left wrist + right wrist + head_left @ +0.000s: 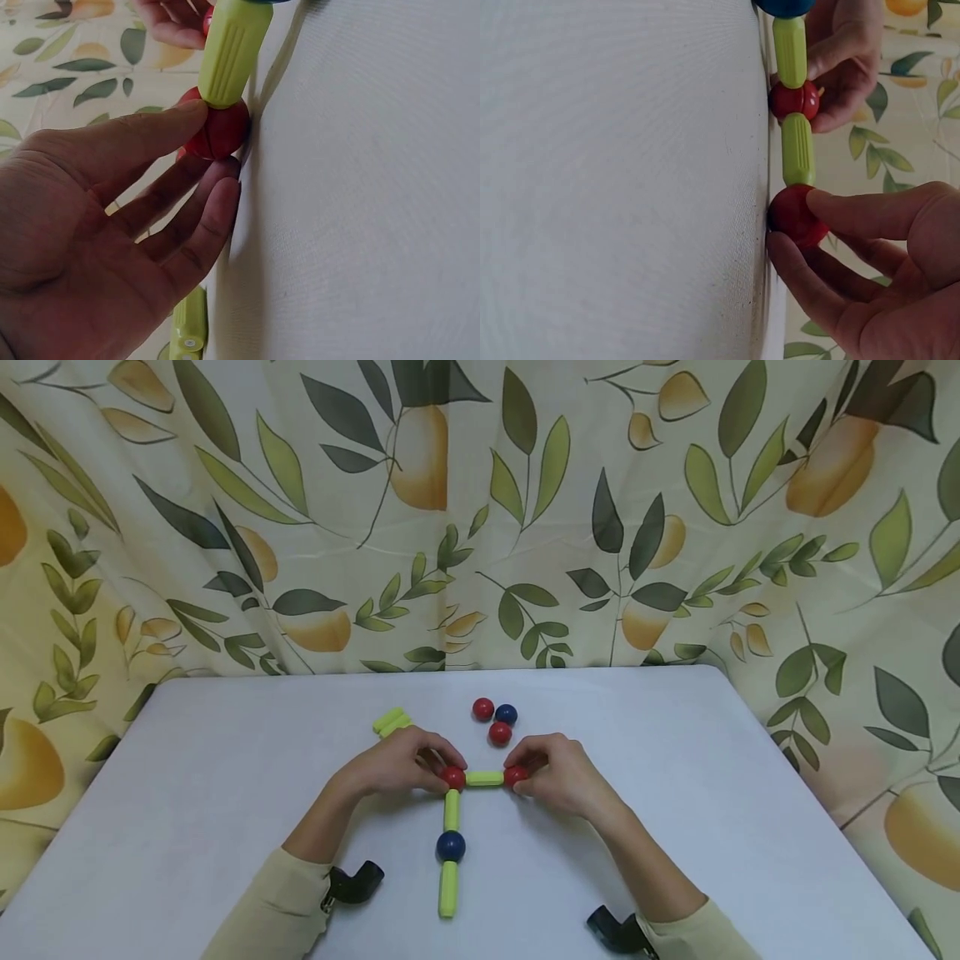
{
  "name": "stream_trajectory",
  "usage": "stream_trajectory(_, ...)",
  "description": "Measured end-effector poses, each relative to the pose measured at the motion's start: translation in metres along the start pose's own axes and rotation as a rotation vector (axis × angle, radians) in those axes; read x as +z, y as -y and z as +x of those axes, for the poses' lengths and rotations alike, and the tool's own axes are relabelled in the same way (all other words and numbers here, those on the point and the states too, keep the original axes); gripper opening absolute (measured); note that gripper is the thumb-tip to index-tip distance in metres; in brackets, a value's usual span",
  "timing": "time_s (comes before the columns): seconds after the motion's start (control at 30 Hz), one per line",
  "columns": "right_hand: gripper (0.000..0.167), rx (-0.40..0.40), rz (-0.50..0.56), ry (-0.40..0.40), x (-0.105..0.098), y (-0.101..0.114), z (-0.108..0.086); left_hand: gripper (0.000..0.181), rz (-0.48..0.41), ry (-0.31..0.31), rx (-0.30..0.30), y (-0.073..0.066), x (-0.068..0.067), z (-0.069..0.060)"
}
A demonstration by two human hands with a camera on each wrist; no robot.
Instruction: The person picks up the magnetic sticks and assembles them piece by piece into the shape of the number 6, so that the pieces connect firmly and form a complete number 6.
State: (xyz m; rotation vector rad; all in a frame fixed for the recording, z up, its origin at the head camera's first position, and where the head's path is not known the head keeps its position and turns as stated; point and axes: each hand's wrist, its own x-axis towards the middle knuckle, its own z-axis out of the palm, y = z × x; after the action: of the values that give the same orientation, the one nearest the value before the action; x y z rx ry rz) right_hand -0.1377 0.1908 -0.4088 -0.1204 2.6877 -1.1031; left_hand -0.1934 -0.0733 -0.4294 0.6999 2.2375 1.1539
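Observation:
On the white table lies an L-shaped chain of yellow-green rods and balls. My left hand (401, 762) pinches the red corner ball (229, 131) between thumb and fingers. From that ball a rod (484, 778) runs right to a second red ball (798, 215), which my right hand (562, 775) pinches. Another rod (452, 811) comes from the corner toward me and meets a blue ball (451, 846). Below the blue ball sits one more rod (447, 890). Fingertips hide part of both red balls in the head view.
Behind the hands, two loose red balls (483, 709) and a loose blue ball (506, 715) sit close together. Some spare yellow-green rods (392, 720) lie behind my left hand. The white table (225, 752) ends at a leaf-patterned curtain (465, 568).

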Motion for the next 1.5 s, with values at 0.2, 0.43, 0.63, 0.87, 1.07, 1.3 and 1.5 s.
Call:
stream_trajectory(0.2, 0.023, 0.014, 0.001, -0.005, 0.0004, 0.0005, -0.0001, 0.03, -0.006, -0.001, -0.004, -0.0009, 0.0003, -0.0006)
stream_trajectory(0.43, 0.022, 0.007, -0.003, -0.004, 0.0007, -0.0004, 0.0006, 0.03, -0.014, -0.011, -0.022, 0.0004, 0.0006, 0.0005)
stream_trajectory(0.63, 0.022, -0.002, -0.016, 0.003, -0.0002, -0.0016, 0.0009, 0.03, -0.028, -0.01, -0.021, 0.0028, 0.0012, 0.0017)
stream_trajectory(0.87, 0.022, -0.03, -0.023, 0.011, -0.0012, -0.0019, 0.002, 0.03, -0.028, -0.014, -0.012, 0.0022, 0.0001, 0.0014)
stream_trajectory(1.07, 0.022, -0.027, -0.021, 0.02, -0.0017, -0.0032, 0.0021, 0.029, -0.031, -0.008, -0.014, 0.003, 0.0, 0.0026)
stream_trajectory(1.3, 0.022, -0.037, -0.023, 0.035, -0.0045, -0.002, 0.0027, 0.029, -0.034, -0.014, -0.014, 0.0037, 0.0002, 0.0039)
stream_trajectory(1.5, 0.02, -0.064, -0.021, 0.055, -0.0062, -0.0028, 0.0026, 0.029, -0.033, -0.019, -0.019, 0.0028, 0.0014, 0.0027)
